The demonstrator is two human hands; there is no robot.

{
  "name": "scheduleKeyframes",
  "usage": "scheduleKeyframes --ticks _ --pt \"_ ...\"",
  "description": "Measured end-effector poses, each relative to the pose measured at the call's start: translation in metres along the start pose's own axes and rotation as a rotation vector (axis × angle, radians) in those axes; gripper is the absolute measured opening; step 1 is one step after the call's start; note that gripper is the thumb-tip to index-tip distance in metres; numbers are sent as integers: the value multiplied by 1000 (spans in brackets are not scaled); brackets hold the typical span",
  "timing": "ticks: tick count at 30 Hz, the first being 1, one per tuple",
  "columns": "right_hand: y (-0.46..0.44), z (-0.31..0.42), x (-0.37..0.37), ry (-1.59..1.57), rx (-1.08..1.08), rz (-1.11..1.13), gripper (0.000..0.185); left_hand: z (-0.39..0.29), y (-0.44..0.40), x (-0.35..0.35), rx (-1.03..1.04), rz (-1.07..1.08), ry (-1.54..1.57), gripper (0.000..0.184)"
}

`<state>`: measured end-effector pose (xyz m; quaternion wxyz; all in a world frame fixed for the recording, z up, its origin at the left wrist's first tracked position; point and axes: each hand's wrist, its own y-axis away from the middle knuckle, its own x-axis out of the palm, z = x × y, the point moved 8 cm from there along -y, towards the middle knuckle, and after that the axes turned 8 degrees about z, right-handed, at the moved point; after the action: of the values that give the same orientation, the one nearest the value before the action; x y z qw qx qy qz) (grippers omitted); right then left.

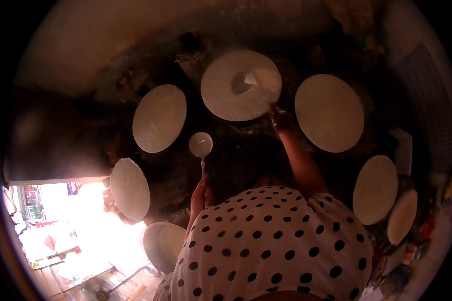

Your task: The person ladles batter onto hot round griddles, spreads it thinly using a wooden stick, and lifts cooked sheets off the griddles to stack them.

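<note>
On the left, my left hand point(199, 197) is closed around the handle of a ladle point(201, 145), its round bowl pointing forward. My right hand point(280, 119) reaches to the near right edge of the middle round disc point(218, 98), which is coated with a pale layer. Its fingers look closed, but what they hold is too dark to make out. Near that disc's centre are a dark patch and a small white shape point(251, 79). Pale round discs flank it on the left point(159, 119) and right point(329, 113).
Another pale disc point(130, 189) is at the far left, above a white bowl point(160, 246) beside me. Two more discs point(375, 190) point(402, 217) stand at the right. Bright light enters at lower left, where a fan point(99, 290) shows. The surface between discs is dark.
</note>
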<state>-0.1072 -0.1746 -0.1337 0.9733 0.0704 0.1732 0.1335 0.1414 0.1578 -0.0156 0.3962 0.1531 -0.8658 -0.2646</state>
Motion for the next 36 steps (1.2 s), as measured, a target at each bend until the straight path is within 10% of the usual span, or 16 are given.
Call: scheduleKeyframes --ticks 3,7,10,16,19,21,27,31,34,36 --pt "39 -30 -22 62 545 -220 49 3 2 -1 39 17 -59 36" --pt "18 21 -7 -88 154 30 45 8 3 -2 8 -21 -90 37" --pt "2 4 -20 -100 123 -216 43 11 0 -4 5 7 -50 37" --pt "-37 -3 -13 377 -25 131 41 19 4 -6 14 -41 7 36" --pt "-28 -5 -14 -537 134 -60 43 20 5 -7 32 -51 -2 37" --pt "-16 47 -13 390 -91 141 40 19 5 -3 41 -50 -17 37" --pt "-40 -20 -22 -80 41 192 37 25 7 -6 56 -58 -1 38" --pt "9 16 -20 242 -228 273 35 21 4 -3 69 -92 -93 39" --pt "20 58 -48 219 367 200 41 14 -7 -5 37 -48 -324 39" --pt "-49 0 -36 473 54 16 47 7 -29 -6 8 -24 -379 39"
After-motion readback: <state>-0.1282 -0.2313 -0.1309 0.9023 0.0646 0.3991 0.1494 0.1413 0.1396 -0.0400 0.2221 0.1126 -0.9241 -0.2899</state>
